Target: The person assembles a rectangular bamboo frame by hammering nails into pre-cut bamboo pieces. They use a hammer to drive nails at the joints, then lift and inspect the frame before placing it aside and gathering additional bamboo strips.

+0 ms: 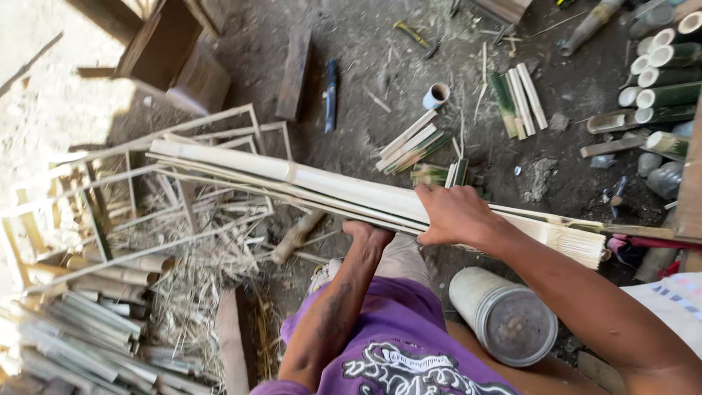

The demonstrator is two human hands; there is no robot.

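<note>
Both hands on a long bundle of split bamboo slats, held across the knees.

Right hand [455, 214] lies on top, fingers [431, 196] curled over the upper edge of the bamboo slats [307, 183]; left hand [368, 234] props from beneath, its fingers hidden, grip cannot be told. The bundle runs from the frayed end [578, 245] far out left over a bamboo lattice frame [131, 183]. Risks: that long unsupported end could sag or fan apart, slats sliding loose; raw split edges may cut the fingers; a swing could catch the frame or the cylindrical container [504, 314] by the knee.
</note>
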